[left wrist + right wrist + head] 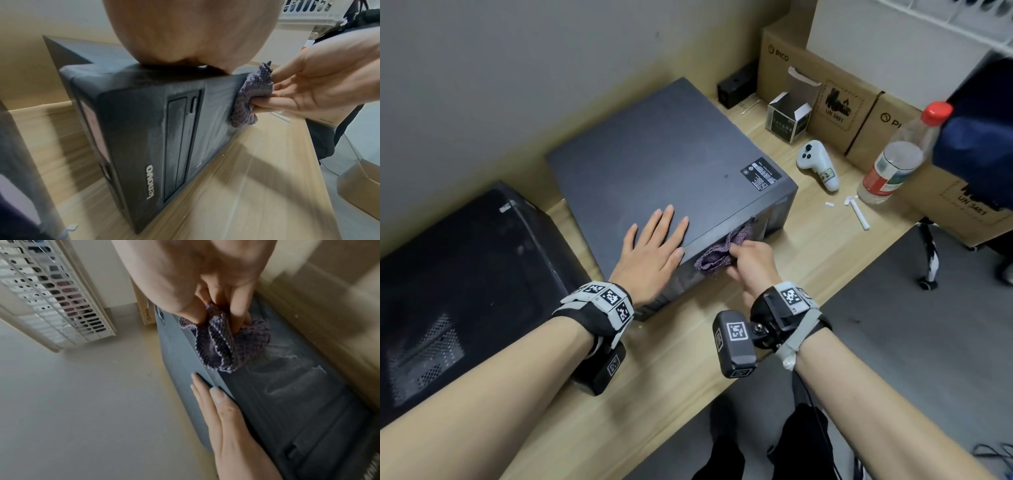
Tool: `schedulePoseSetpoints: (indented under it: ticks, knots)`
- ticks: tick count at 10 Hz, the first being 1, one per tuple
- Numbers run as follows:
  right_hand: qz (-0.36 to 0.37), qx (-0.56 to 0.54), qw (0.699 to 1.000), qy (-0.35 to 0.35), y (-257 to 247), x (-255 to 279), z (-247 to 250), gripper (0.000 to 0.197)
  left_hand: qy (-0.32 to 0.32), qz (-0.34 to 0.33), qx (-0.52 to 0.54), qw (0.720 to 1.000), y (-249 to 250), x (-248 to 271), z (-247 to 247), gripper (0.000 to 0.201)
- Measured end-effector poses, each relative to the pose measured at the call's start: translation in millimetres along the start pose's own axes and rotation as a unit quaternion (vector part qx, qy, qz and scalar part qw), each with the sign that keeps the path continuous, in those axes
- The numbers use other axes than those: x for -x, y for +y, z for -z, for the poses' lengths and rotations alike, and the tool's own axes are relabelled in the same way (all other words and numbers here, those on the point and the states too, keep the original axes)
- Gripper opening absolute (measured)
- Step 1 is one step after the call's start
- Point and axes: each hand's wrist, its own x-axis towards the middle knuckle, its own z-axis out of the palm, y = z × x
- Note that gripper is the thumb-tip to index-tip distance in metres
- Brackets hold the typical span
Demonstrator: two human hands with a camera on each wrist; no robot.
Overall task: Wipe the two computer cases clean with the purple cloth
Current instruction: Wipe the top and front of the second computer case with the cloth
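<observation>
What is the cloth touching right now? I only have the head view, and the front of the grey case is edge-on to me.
Observer: The purple cloth is pressed on the front panel of the grey case, near its top edge, to the right of the drive bay.
Operator: Is that panel still dirty?
Observer: Yes, pale dust streaks show around the drive bay.
Operator: How is the right hand's grip?
Observer: The right hand bunches the cloth between thumb and fingers.
Operator: And the left?
Observer: The left hand lies flat on top, fingertips at the front edge.
</observation>
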Motion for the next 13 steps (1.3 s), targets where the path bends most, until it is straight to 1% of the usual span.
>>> schedulePoseSetpoints:
  ticks: [1,2,3,4,5,6,7,8,9,10,11,12,13]
  knots:
    - [0.009,0.017,1.0,0.014,-8.1,-9.0,3.8,0.021,-0.003,0.001,0.004,1.0,1.2,-1.6,-0.3,0.053]
    - [0.025,0.075,0.997,0.007,-5.3,-33.3,1.6,0.009,-0.004,0.009,0.006,1.0,4.1,-8.3,1.8,0.053]
    - [0.018,0.109,0.993,0.041,-0.9,-63.1,5.8,0.016,-0.003,0.01,0.006,1.0,4.7,-11.4,3.8,0.052]
    - [0.037,0.093,0.992,0.075,-6.4,-66.7,8.3,0.02,-0.007,0.013,0.013,1.0,6.0,-12.9,3.4,0.053]
    - [0.113,0.074,0.986,0.099,-21.3,-51.0,1.0,0.022,-0.008,0.023,0.014,1.0,8.1,-19.2,3.1,0.053]
    - [0.183,0.07,0.975,0.102,-21.2,-38.6,-4.3,0.026,-0.012,0.026,0.012,1.0,8.5,-23.6,4.9,0.053]
    - [0.168,0.075,0.978,0.099,-5.2,-46.5,-3.6,0.022,-0.02,0.024,0.01,0.999,8.9,-22.9,6.4,0.053]
    - [0.087,0.102,0.988,0.082,1.0,-62.0,1.9,0.022,-0.019,0.025,0.009,0.999,10.1,-22.1,6.1,0.053]
    - [0.085,0.102,0.986,0.098,-7.8,-66.2,6.1,0.033,-0.017,0.025,0.014,0.999,9.7,-22.2,6.6,0.053]
    - [0.167,0.078,0.974,0.13,-26.2,-53.9,3.6,0.023,-0.021,0.025,0.011,0.999,9.7,-22.1,7.0,0.053]
    - [0.238,0.077,0.957,0.149,-31.1,-41.8,-2.0,0.02,-0.02,0.023,0.011,0.999,9.4,-22.3,7.0,0.053]
    - [0.238,0.08,0.956,0.152,-20.9,-41.2,-4.8,0.022,-0.022,0.022,0.016,0.999,8.3,-22.2,6.9,0.053]
    - [0.183,0.088,0.97,0.135,-11.9,-54.1,-3.5,0.032,-0.025,0.023,0.012,0.999,8.3,-21.7,6.1,0.053]
